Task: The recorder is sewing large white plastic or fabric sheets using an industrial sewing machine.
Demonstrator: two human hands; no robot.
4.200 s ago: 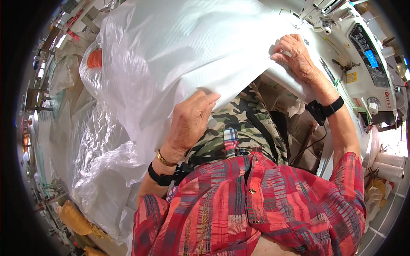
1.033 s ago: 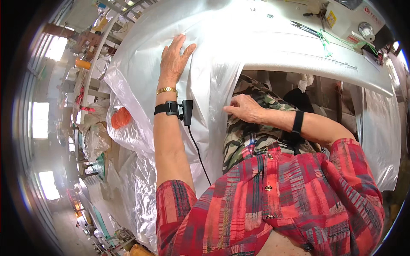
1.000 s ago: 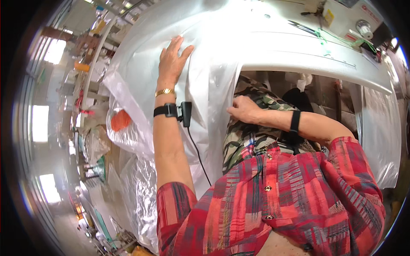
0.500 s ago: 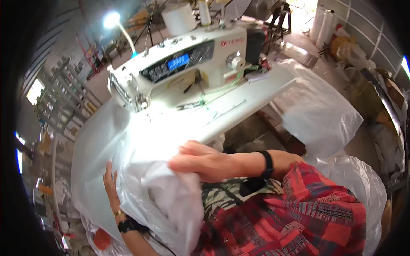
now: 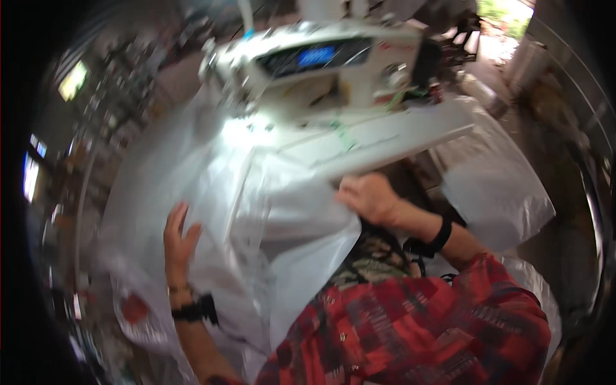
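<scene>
A large sheet of translucent white plastic (image 5: 301, 205) spreads over the sewing table and hangs down over my lap. My right hand (image 5: 370, 197) is closed on the sheet's right edge, beside the table's front edge. My left hand (image 5: 179, 240) rests on the plastic at the left, fingers spread and thumb apart. Beyond both hands stands a white sewing machine (image 5: 362, 90) with a lit blue display. Its lamp throws a bright spot by the needle area (image 5: 247, 128), where the sheet's far end reaches. The picture is smeared by motion.
The table's bare right part (image 5: 410, 138) holds a green thread scrap (image 5: 346, 138). More plastic sheeting (image 5: 497, 186) hangs off its right end. Racks and clutter fill the left background; a bright doorway (image 5: 507, 22) stands at the far right.
My right hand has moved right, drawing the bunched plastic out into a flatter sheet. My left hand's fingers have spread wider. The view has swung, so the machine sits further right and higher.
</scene>
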